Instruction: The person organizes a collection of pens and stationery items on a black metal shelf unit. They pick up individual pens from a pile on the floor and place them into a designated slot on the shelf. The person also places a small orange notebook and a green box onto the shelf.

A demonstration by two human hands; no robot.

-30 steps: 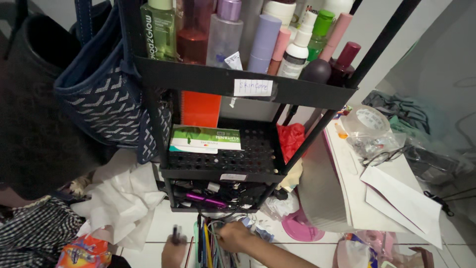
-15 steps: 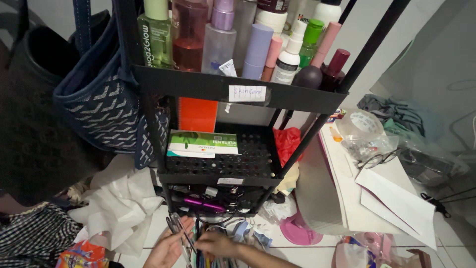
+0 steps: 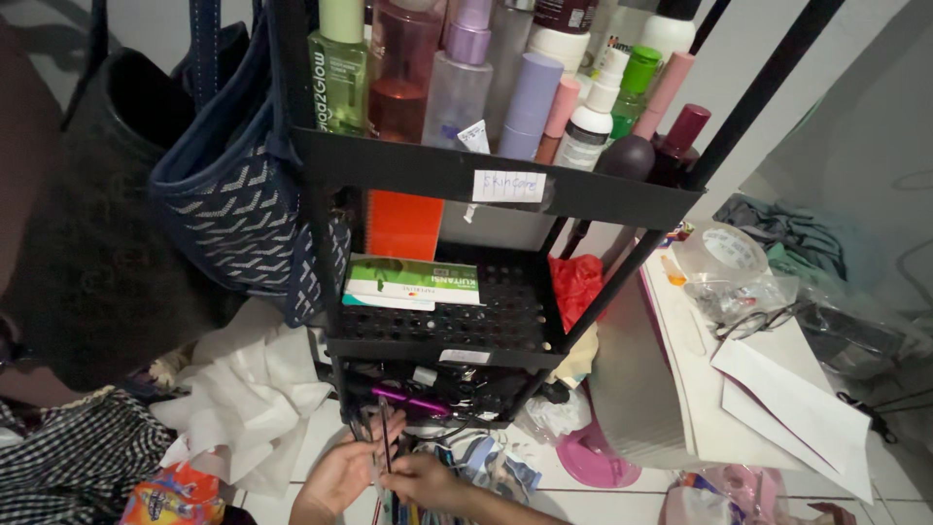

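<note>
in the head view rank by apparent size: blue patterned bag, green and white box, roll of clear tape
1. blue patterned bag
2. green and white box
3. roll of clear tape

The bag hangs nearer the camera, which may exaggerate its size.

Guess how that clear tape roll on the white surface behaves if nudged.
The tape roll lies flat on its side, so it would likely slide, not roll. It looks light. The crinkled clear plastic touching it would probably shift with it.

**Tight gap at the foot of the cart**

The black three-tier metal cart (image 3: 457, 340) blocks twelve o'clock, its cluttered bottom shelf just above both hands. Crumpled white paper (image 3: 248, 403) crowds nine o'clock; a round pink plastic lid (image 3: 593, 457) and grey board (image 3: 632, 379) close three o'clock. Bare white floor tile (image 3: 326, 433) shows between.
</note>
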